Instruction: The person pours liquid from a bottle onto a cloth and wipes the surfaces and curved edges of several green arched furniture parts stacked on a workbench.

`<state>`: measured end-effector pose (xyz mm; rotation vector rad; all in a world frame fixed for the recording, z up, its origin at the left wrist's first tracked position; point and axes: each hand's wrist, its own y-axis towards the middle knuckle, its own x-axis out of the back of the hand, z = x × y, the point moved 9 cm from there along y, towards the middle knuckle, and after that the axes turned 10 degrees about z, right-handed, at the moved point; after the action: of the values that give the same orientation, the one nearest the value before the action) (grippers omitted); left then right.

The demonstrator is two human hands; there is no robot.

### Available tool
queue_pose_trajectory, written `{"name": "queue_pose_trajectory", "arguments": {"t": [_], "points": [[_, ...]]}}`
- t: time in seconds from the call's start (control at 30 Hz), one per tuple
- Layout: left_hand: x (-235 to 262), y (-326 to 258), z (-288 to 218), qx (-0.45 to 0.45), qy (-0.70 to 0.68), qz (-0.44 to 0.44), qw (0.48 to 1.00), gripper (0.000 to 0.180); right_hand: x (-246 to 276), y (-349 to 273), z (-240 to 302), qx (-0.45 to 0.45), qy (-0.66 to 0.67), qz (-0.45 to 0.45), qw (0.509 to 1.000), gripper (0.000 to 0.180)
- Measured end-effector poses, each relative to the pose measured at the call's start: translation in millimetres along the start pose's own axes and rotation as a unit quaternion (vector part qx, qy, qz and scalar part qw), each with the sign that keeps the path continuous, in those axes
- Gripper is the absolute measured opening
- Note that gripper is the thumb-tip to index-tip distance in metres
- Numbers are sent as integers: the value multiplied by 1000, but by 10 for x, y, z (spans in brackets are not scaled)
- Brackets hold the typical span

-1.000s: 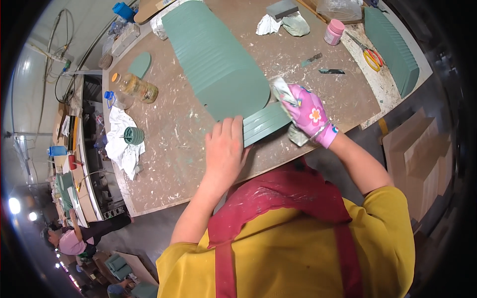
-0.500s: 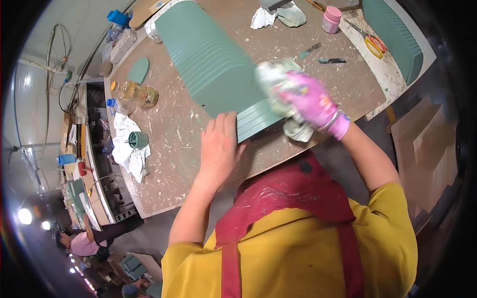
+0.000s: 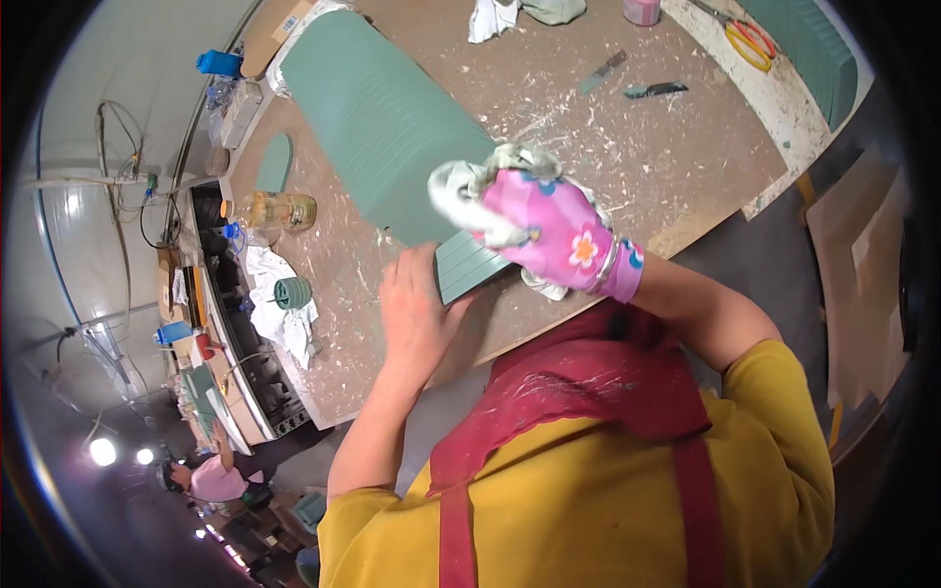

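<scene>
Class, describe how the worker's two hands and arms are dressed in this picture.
The right hand wears a pink glove with a flower print and a striped cuff. The left hand is bare. Both forearms are uncovered; short yellow sleeves end at the upper arms.

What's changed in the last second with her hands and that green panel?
The right hand, in a pink flowered glove, has carried its rag from the near right corner of the ridged green panel up and leftward across its face, still gripping it. The bare left hand stays pressed at the panel's near end, holding it down. The panel, the jar and the scissors lie where they were on the table.
</scene>
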<state>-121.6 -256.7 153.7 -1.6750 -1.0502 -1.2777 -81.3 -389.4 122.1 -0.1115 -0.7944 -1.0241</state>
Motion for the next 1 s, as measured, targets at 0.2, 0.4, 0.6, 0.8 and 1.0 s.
{"name": "queue_pose_trajectory", "arguments": {"t": [0.2,0.4,0.6,0.8,1.0], "points": [[-22,-68,-24,-9,5,18,1000,71,-186,-322,-986,-168,258,31,951,38],[102,136,-73,-82,-25,12,996,68,111,200,345,156,24,76,985,39],[17,53,168,-32,4,20,999,76,-80,-118,-160,117,277,46,953,48],[-141,74,204,-77,-23,90,993,63,-259,61,279,192,90,102,972,52],[20,189,83,-55,7,52,997,69,10,123,216,164,20,37,986,59]]}}
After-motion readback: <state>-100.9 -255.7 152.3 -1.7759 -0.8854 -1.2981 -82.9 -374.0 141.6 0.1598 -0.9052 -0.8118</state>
